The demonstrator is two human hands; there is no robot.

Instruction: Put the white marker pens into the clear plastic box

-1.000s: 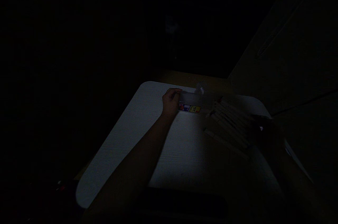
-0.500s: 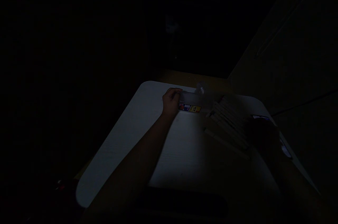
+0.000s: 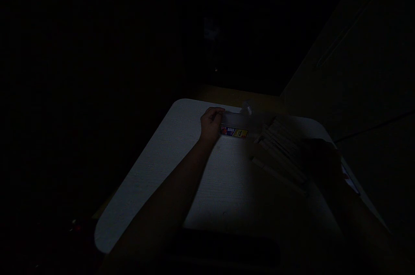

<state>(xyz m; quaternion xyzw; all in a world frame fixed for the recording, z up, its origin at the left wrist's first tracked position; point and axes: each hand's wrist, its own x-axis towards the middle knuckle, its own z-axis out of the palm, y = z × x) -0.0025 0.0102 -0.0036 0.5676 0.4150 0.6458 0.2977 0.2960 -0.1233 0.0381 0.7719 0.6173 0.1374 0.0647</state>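
Note:
The scene is very dark. My left hand (image 3: pixel 211 126) has its fingers closed on the left end of a clear plastic box (image 3: pixel 231 118), which rests near the far edge of the table. A purple and yellow label (image 3: pixel 234 132) runs along the box's near side. In shadow to the right lies a pile of slim, pen-like sticks (image 3: pixel 280 147), with one stick (image 3: pixel 275 172) apart on the near side. My right hand (image 3: pixel 320 160) is just right of the pile, over a flat, bright-faced thing (image 3: pixel 350 179). Its fingers are lost in the dark.
The pale table (image 3: pixel 155 167) has rounded corners, and shadow covers its right half. A small clear curved piece (image 3: pixel 247 107) stands at the box's far right end. A dark cable (image 3: pixel 372 129) runs off to the right.
My right hand has shifted slightly and now covers the far end of the flat bright thing, which showed before. My left hand and the box have hardly moved.

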